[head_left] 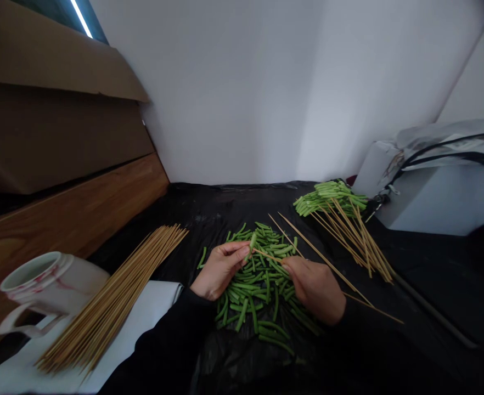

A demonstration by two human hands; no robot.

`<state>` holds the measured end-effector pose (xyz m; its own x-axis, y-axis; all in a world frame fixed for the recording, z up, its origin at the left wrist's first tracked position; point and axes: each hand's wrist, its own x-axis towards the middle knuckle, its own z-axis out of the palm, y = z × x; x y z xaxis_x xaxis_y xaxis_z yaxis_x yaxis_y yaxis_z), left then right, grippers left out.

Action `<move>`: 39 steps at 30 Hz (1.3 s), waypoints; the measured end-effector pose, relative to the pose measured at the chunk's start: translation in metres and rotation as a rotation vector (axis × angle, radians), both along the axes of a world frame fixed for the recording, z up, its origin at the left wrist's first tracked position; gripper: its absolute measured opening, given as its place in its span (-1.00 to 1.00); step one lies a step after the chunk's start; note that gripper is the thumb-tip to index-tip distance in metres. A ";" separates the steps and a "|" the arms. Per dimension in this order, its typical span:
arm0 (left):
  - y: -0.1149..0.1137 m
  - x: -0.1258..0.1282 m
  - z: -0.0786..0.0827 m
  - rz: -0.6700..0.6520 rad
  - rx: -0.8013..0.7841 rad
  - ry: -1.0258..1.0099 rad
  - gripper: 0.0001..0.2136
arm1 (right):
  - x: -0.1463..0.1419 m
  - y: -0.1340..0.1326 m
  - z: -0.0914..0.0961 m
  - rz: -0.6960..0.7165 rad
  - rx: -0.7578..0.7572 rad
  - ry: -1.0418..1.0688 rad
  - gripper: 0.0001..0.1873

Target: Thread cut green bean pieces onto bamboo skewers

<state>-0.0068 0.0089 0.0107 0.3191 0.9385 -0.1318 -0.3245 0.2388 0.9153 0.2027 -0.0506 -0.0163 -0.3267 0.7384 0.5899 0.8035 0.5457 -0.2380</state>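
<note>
My left hand (219, 269) pinches a short green bean piece (252, 240) between thumb and fingers. My right hand (316, 285) is closed on thin bamboo skewers (328, 263), and one skewer's tip touches the bean piece. Both hands hover over a loose pile of cut green beans (258, 285) on black plastic sheeting (209, 214). Black sleeves cover both forearms.
A bundle of bare skewers (114, 299) lies at the left, partly on a white sheet (143, 312). A white mug (40, 285) stands at the far left. Skewered beans (336, 206) lie at the back right beside a white box with black cables (431, 192).
</note>
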 end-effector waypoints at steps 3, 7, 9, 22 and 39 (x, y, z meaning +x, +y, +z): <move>0.000 0.000 -0.002 0.004 -0.007 0.000 -0.77 | 0.000 0.001 0.000 0.006 0.029 0.032 -0.76; 0.000 0.001 -0.004 0.004 -0.011 -0.001 -0.77 | 0.000 0.001 0.001 0.014 0.060 0.072 -0.78; 0.000 0.002 -0.004 0.005 -0.008 0.000 -0.76 | 0.000 0.000 0.002 0.006 0.038 0.079 -0.78; -0.003 0.005 -0.003 -0.002 -0.006 0.022 -0.73 | -0.003 0.000 0.005 0.014 0.001 0.097 -0.76; -0.009 0.010 -0.002 -0.016 0.023 0.080 -0.79 | -0.006 -0.002 0.007 0.021 -0.046 0.139 -0.76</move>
<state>0.0035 -0.0003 0.0085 0.3234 0.9365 -0.1357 -0.2459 0.2217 0.9436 0.1963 -0.0525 -0.0090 -0.2600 0.7598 0.5959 0.7497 0.5478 -0.3713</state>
